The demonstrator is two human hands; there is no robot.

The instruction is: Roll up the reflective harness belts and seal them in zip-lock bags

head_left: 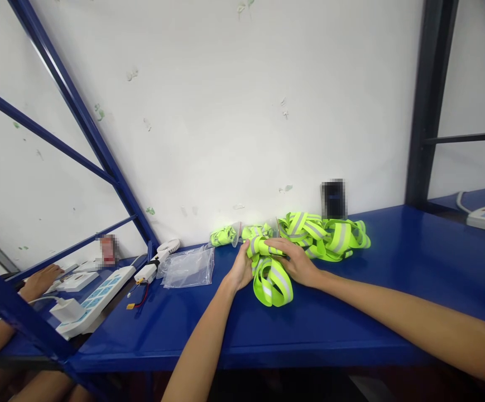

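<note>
Both hands hold a neon yellow reflective strap (272, 282) with a silver stripe, just above the blue table (330, 318). My left hand (241, 268) is closed around the left side of its folded part. From the right, my right hand (296, 259) grips the same bundle, fingers laid over its top. Loose loops of the strap hang below the hands. Just behind lies a heap of similar reflective straps (330, 237). Two clear bags with folded straps, one a bagged strap (224, 236), rest against the wall, the other partly hidden by my hands.
Clear plastic bags (188, 267) lie left of my hands, beside a small white fan (169, 247) and a white box with wires (145, 273). A blurred dark object (333, 199) leans on the wall. Past the blue post are a power strip (95, 301) and another person's hand (41, 283).
</note>
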